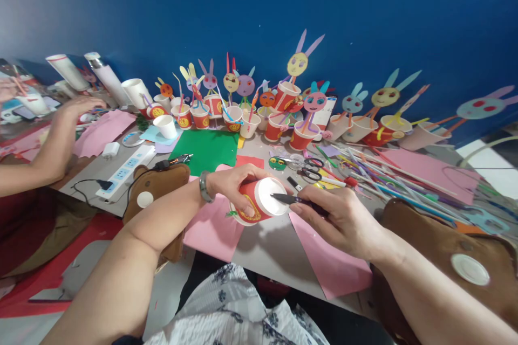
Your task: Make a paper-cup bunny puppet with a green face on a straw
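Note:
My left hand is wrapped round a red paper cup with a gold print, tilted on its side above the table. The cup's round white base faces right. In my right hand is a slim black pointed tool; my fingers cover most of its handle, so I cannot tell its exact kind. Its tip is at the white base, but whether it has gone through is unclear. Below my hands lie pink paper sheets on the grey table.
Paper cups with paper rabbit heads line the blue wall. Scissors, pipe cleaners and green paper lie in front. A power strip and brown cushions flank me. Another person's arm reaches in at left.

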A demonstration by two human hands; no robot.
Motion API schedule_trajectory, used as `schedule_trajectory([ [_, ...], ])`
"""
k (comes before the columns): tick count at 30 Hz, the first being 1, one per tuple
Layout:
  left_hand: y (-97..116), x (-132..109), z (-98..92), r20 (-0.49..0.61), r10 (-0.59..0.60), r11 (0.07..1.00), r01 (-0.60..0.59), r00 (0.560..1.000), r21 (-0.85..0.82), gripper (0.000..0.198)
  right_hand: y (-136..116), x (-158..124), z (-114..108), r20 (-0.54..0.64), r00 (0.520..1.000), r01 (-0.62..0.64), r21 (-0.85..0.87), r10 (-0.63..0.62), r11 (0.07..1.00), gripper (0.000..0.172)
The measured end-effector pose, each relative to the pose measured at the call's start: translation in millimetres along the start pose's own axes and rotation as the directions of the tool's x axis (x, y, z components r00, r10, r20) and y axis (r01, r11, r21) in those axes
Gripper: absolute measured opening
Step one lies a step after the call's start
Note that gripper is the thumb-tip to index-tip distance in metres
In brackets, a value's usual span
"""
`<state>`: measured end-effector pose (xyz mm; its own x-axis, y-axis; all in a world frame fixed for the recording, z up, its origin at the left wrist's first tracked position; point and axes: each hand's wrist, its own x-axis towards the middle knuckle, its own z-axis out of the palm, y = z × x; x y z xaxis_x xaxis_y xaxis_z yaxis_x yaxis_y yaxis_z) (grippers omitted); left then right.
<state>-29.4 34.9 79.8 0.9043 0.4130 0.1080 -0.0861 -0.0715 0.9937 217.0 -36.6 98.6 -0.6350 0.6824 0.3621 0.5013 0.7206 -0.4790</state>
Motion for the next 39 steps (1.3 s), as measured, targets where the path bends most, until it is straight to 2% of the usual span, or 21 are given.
schedule_trajectory([
  [11,0.5,2.5,0.1,-0.075,0.003,1.0,-0.003,0.997,0.002,0.072,-3.3,-1.4,3.8,-0.018,0.991,-0.135,0.045,0.136,0.99,0.036],
  [17,2.4,2.3,3.0,-0.116,0.051,0.998,-0.048,0.992,0.028,0.069,-3.1,-3.3,6.2,-0.076,0.988,-0.14,-0.047,0.137,0.989,0.034],
  [28,0.1,3.2,3.7,-0.143,0.068,0.994,-0.055,0.987,0.092,0.067,-5.1,0.8,2.9,-0.065,0.99,-0.128,-0.014,0.127,0.992,0.038],
  [33,-1.0,2.0,3.7,-0.161,0.072,0.993,-0.057,0.984,0.101,0.069,-6.3,4.7,1.7,-0.008,0.976,-0.215,0.132,0.217,0.968,0.043],
  [39,-3.2,1.8,1.1,-0.177,0.126,0.985,-0.102,0.976,0.136,0.069,-0.9,8.1,2.5,0.099,0.943,-0.333,0.355,0.319,0.874,0.049],
])
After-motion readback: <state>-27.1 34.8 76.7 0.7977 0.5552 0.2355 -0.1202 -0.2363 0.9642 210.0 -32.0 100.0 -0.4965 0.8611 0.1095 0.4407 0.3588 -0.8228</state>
